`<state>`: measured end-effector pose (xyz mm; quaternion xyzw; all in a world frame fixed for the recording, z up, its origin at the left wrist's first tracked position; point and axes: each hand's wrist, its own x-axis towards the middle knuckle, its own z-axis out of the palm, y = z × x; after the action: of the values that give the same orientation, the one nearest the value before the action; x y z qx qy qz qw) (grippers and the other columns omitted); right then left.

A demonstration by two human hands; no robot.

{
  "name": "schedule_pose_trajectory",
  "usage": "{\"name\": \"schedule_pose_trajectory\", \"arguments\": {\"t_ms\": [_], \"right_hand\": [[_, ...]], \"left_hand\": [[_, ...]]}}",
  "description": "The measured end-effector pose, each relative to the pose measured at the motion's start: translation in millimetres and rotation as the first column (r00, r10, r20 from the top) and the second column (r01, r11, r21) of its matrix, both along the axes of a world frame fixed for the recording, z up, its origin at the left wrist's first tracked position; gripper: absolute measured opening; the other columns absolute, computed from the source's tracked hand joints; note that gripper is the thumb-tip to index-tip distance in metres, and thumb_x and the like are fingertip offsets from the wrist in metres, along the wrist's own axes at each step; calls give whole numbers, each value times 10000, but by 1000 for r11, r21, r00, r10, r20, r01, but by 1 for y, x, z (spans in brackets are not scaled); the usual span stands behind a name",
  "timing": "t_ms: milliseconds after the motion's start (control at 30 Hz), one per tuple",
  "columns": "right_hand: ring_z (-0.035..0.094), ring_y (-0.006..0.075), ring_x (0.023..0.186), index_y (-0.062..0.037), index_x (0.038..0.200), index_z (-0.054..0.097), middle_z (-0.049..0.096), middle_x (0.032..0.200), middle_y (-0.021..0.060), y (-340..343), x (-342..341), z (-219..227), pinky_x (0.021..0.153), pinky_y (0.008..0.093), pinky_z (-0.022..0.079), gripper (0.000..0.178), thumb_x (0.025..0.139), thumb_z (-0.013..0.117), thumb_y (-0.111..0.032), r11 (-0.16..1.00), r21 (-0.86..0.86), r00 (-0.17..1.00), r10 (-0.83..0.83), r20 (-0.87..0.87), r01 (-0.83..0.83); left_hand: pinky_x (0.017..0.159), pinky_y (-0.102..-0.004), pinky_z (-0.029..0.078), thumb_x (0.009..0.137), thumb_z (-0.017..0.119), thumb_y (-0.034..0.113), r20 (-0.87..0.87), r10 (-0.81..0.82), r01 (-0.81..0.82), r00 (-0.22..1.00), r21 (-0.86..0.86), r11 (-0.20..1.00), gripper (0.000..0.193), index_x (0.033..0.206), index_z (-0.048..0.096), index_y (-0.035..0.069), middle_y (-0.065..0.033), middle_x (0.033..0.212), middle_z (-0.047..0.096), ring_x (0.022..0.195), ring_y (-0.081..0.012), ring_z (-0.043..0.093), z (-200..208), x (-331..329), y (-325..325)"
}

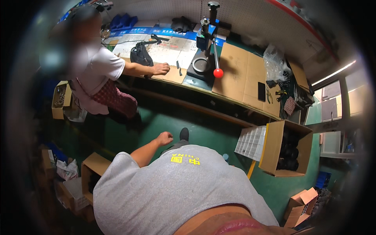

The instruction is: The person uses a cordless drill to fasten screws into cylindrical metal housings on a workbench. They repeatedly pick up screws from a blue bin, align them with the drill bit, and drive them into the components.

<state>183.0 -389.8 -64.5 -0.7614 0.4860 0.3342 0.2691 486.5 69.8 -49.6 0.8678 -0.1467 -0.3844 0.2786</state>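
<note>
My left hand hangs low in front of my body, above the green floor and apart from the workbench. Its fingers look loosely curled in, and I see nothing in them. My right hand is hidden by my torso in the grey shirt. Beyond my left hand stands the workbench, with a hand press on it; its lever ends in a red ball knob. To the left of the press, another person's hand rests on cardboard, near a black pouch and small dark pieces.
Cardboard covers the bench's right part, with a phone, pliers and a clear plastic bag. A carton of black round parts and a white crate stand right. Another carton stands left; the co-worker stands far left.
</note>
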Motion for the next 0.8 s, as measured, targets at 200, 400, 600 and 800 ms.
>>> {"name": "schedule_pose_trajectory", "arguments": {"t_ms": [200,400,600,800], "right_hand": [[731,359,1075,-14,1045,768,751,1137,202,0,-66,-1,852,448,582,507,713,846,-390,999,8,999,-38,8,38],[733,361,1068,-10,1031,767,752,1128,205,20,-134,0,845,445,585,501,707,848,-383,991,7,991,-131,1,131],[735,363,1061,-6,1018,766,753,1119,207,70,-207,-7,838,442,587,494,700,851,-376,958,13,957,-285,-45,286],[737,364,1054,-2,1005,766,754,1109,209,145,-266,-25,831,438,590,488,694,854,-368,876,12,873,-480,-93,483]], "left_hand": [[996,-406,557,814,697,273,-9,-34,33,999,-50,998,469,1200,733,10,-214,1176,739,1106,-328,716,14,-44,-31],[981,-417,561,803,669,251,83,-111,102,990,104,989,418,1144,757,26,-215,1152,740,1095,-345,712,9,-68,1],[937,-453,574,796,657,247,100,-274,266,957,83,960,358,1041,772,12,-233,1030,747,1023,-391,718,0,-43,19],[1213,-635,228,839,674,220,396,-513,335,762,437,835,661,1474,514,136,-183,1550,454,1466,-365,377,45,-34,-21]]}}
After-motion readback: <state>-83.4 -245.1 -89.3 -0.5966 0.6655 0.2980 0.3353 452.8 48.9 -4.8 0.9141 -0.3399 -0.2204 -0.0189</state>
